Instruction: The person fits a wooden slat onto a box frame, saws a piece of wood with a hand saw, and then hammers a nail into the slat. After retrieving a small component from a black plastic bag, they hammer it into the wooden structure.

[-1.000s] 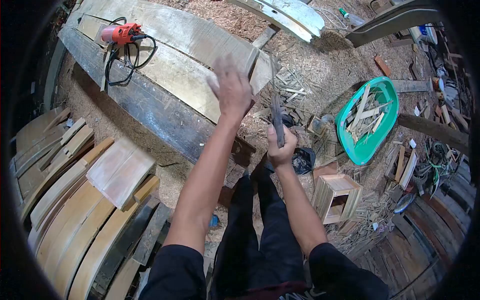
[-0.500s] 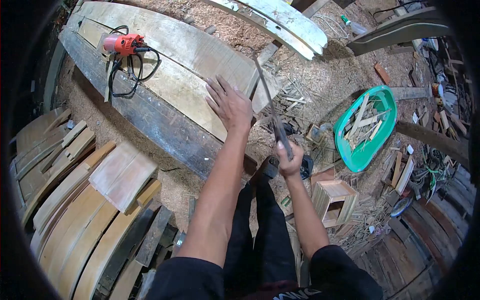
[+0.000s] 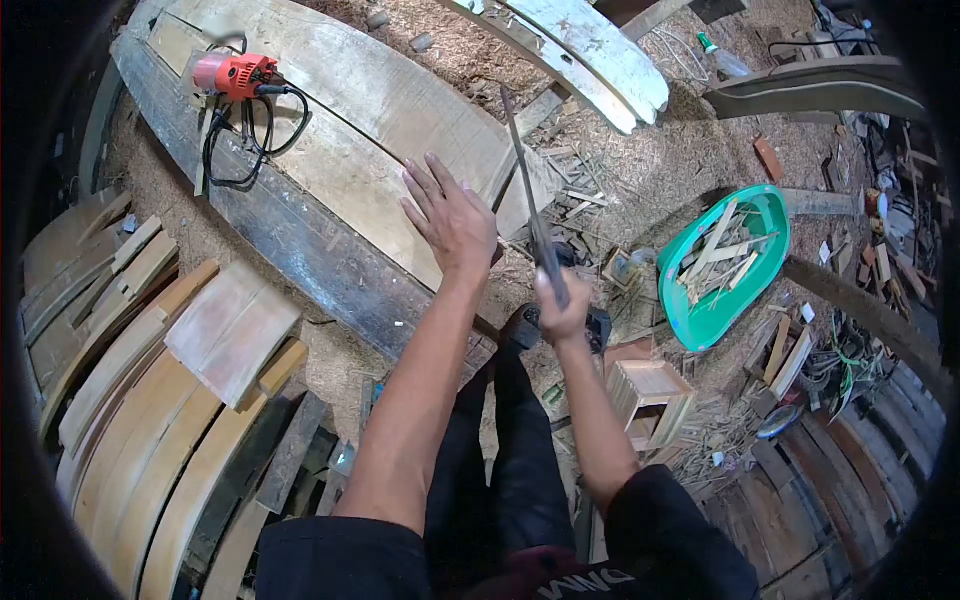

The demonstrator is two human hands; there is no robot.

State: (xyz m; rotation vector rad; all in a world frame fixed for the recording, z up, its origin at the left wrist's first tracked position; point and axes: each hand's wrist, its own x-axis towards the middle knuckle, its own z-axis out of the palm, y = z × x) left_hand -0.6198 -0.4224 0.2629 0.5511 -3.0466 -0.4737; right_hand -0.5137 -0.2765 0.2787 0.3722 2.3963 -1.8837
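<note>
My left hand lies flat with fingers spread on the long pale wooden plank, near its right-hand end. In my right hand, fingers are wrapped round the grip of what looks like a handsaw. Its long, narrow blade shows almost edge-on, pointing away from me across the plank's end. A pale end piece of wood lies beside the blade. The saw's teeth and the exact contact with the wood cannot be made out. On the plank's far left rests a red power tool with a coiled black cord.
A green tub holding wood scraps stands at right. A small wooden box sits near my right forearm. Stacked curved boards fill the lower left. A white-painted timber lies at the top. Sawdust and offcuts cover the ground.
My right hand and the saw have moved forward, away from my body, so the blade reaches farther past the plank. My left hand stays on the plank. The view has shifted slightly.
</note>
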